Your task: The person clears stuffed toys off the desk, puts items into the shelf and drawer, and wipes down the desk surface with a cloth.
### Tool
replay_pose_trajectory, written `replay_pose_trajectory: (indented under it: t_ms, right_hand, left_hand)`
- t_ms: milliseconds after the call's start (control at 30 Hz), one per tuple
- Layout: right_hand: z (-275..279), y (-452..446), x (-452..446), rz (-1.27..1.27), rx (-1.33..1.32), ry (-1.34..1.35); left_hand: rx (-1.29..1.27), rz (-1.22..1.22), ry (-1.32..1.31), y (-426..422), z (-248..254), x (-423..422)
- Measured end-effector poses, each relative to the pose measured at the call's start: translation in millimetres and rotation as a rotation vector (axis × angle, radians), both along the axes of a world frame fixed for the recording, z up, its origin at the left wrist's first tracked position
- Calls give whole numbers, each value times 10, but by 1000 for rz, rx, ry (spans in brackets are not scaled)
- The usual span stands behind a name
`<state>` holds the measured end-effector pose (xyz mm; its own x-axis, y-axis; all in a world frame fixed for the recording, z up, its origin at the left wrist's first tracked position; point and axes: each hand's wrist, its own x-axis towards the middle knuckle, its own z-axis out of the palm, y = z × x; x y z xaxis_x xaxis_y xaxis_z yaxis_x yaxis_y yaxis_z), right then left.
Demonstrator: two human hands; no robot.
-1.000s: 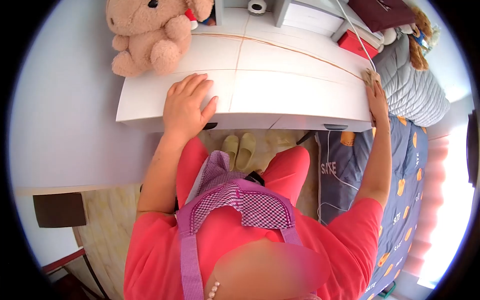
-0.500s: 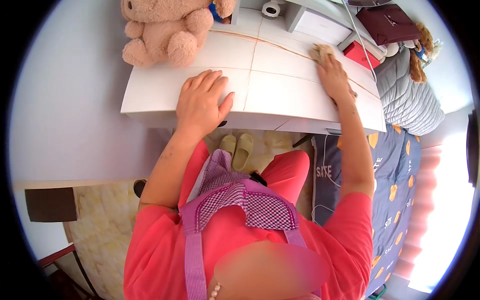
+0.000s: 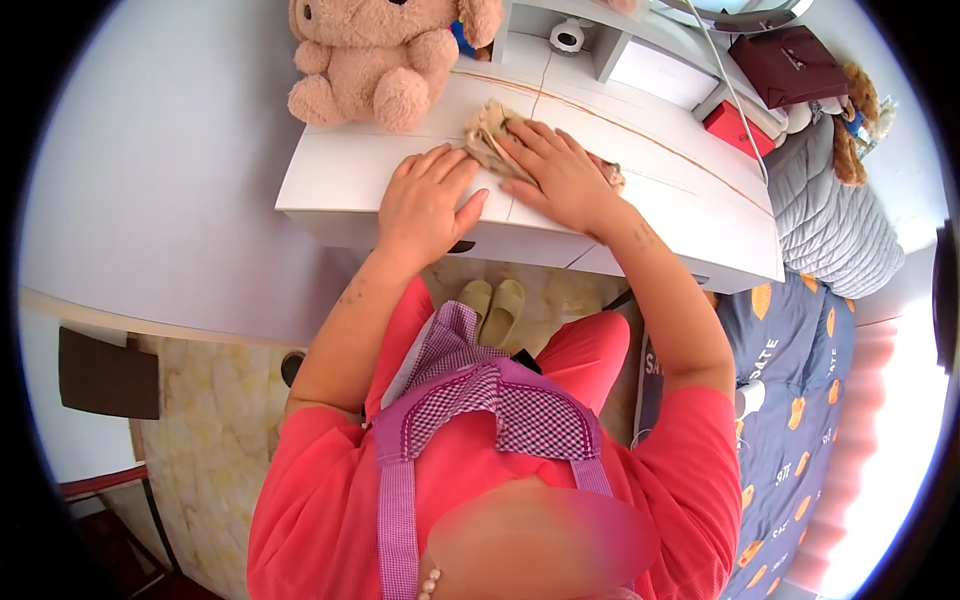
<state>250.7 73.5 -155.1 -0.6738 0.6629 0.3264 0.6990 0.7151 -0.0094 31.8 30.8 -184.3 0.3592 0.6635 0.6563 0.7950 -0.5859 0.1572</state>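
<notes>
A crumpled beige cloth [image 3: 489, 137] lies on the white desktop [image 3: 690, 205]. My right hand [image 3: 562, 178] holds it down against the surface, fingers stretched over it, with cloth showing on both sides. Close by on the left, my left hand [image 3: 428, 205] rests flat near the desk's front edge, fingers a little apart and nothing in them. Its fingertips are near the cloth; whether they touch it I cannot tell. Brown veins run across the desktop.
A pink plush toy [image 3: 385, 70] sits at the back left. Behind are a small white camera [image 3: 567, 37], a red box [image 3: 738, 128] and a dark red bag [image 3: 790, 65]. A hanging white cable [image 3: 735, 85] crosses the right side. A bed [image 3: 785, 440] stands at right.
My right hand has swept the cloth from the desk's right side leftward to beside my left hand. The view has shifted slightly; my left hand stays resting near the front edge.
</notes>
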Motion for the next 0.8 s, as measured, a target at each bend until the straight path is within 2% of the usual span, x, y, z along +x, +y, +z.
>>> replay_pose_trajectory:
  t_ms: [100, 200, 367, 467, 600, 700, 800]
  right_hand:
    - [152, -280, 332, 5, -136, 4]
    - [197, -398, 851, -162, -133, -31]
    - [79, -287, 2074, -542, -107, 63]
    - [45, -184, 2269, -687, -71, 55]
    - [63, -31, 2028, -831, -79, -82]
    - [-44, 161, 1766, -794, -24, -118]
    - [-98, 309, 1237, -663, -7, -139]
  left_hand:
    - [-10, 8, -9, -14, 12, -3]
    - [0, 5, -11, -10, 12, 4]
    - [15, 8, -10, 2, 7, 28]
    - [13, 22, -16, 6, 20, 44]
    - [21, 10, -105, 2, 52, 61]
    - [-132, -89, -282, -34, 154, 31]
    - [-478, -267, -1028, 26, 25, -21]
